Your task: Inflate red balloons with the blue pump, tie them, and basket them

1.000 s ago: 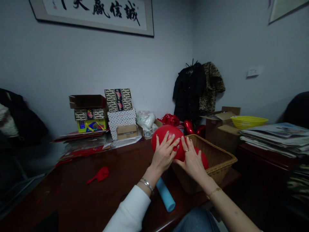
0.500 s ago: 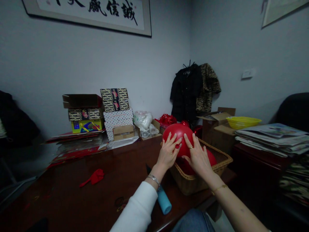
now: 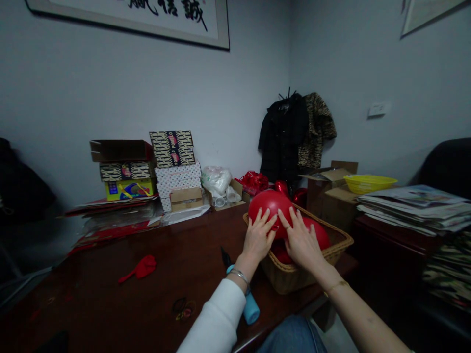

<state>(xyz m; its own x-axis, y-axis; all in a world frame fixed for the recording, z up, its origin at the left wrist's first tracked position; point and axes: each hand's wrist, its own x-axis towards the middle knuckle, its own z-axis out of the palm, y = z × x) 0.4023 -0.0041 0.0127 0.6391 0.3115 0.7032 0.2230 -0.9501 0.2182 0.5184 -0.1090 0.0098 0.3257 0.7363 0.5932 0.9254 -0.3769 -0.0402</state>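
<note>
A round red balloon [image 3: 268, 200] sits at the left end of the wicker basket [image 3: 285, 284], partly above its rim. My left hand [image 3: 257, 238] lies on the balloon's near side with fingers spread, a small red bit showing by its fingertips. Beside it, my right hand [image 3: 302, 240] has its fingers stretched out, the fingertips against the balloon's right side. Behind the right hand, another red balloon [image 3: 319, 234] rests in the basket. Neither hand's fingers wrap around anything. The light-blue cylinder [image 3: 251, 311] with a black tip lies under my left wrist.
A limp red balloon [image 3: 143, 267] and several rubber bands [image 3: 184, 308] lie on the dark table [image 3: 162, 245]. Stacked boxes [image 3: 178, 174] and a plastic bag [image 3: 216, 181] stand along the back. To the right are a yellow basket [image 3: 370, 184] and a stack of papers [image 3: 412, 208].
The round balloon has gone slightly lower in the basket, with both hands still on it and spread. The view has shifted a little.
</note>
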